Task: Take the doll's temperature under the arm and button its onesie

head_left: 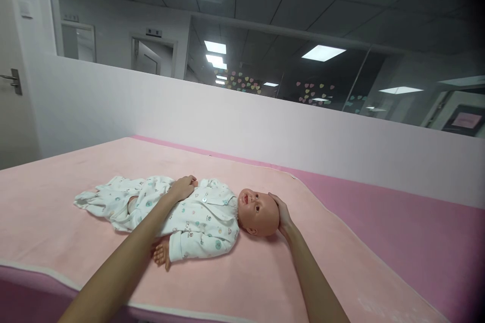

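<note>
A baby doll (200, 219) lies on its back, its head toward the right and its feet toward the left. It wears a white sleepsuit (197, 222) with small coloured prints, and a bit of leg shows through a gap in the cloth. My left hand (184, 189) rests across the doll's belly, fingers curled by its far hand; part of the grip is hidden. Around the crown of the doll's bald head (261, 213), my right hand (282, 212) is cupped. The doll's near hand (162, 255) lies on the mat beside my left forearm.
Under the doll spreads a pale pink mat (242, 287) with a light edge, over a darker pink surface (371, 222). A low white wall (227, 111) runs behind, topped by glass with heart stickers (242, 82). A door handle (15, 81) is at far left.
</note>
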Action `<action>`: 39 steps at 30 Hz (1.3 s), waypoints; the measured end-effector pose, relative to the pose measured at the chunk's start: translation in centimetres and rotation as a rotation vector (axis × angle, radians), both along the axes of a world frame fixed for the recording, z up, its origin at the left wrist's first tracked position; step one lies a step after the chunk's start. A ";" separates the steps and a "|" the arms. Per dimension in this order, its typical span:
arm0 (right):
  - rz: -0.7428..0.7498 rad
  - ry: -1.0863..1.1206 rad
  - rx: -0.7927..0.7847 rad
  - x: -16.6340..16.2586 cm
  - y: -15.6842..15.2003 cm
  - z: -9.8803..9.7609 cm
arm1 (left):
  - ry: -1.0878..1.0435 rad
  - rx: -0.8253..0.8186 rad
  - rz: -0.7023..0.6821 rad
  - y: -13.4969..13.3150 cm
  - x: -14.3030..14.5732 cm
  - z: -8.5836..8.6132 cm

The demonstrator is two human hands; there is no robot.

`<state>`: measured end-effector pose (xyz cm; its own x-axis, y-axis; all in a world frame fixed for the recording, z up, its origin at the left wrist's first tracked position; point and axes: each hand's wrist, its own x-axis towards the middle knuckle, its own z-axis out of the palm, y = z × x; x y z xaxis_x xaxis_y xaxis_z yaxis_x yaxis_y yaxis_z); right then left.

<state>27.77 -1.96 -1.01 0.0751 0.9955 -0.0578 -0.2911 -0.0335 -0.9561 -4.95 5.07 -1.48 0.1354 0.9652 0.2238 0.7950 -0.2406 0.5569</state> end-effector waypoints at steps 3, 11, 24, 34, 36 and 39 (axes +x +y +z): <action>0.011 -0.005 0.006 0.1 0.1 -0.1 | -0.032 -0.019 0.010 -0.2 -0.2 0.2; 0.001 -0.004 -0.009 -0.1 0.0 0.1 | -0.215 -0.019 0.019 0.0 -0.6 0.0; 0.013 -0.010 0.002 -0.3 -0.2 0.4 | -0.257 0.015 0.077 -0.4 0.0 0.3; -0.034 -0.014 -0.002 -0.2 0.0 0.1 | -0.265 -0.008 0.084 -0.3 0.2 0.5; -0.037 -0.017 -0.007 -0.4 -0.2 0.3 | -0.269 -0.005 0.080 -0.3 0.1 0.4; -0.037 -0.007 0.000 -0.6 -0.5 0.6 | -0.272 -0.011 0.078 -0.3 -0.1 0.3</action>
<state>27.14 -2.41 -0.44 0.1128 0.9920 -0.0575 -0.2850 -0.0231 -0.9582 -5.07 4.77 -1.21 -0.0034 0.9728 0.2316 0.6318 -0.1774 0.7545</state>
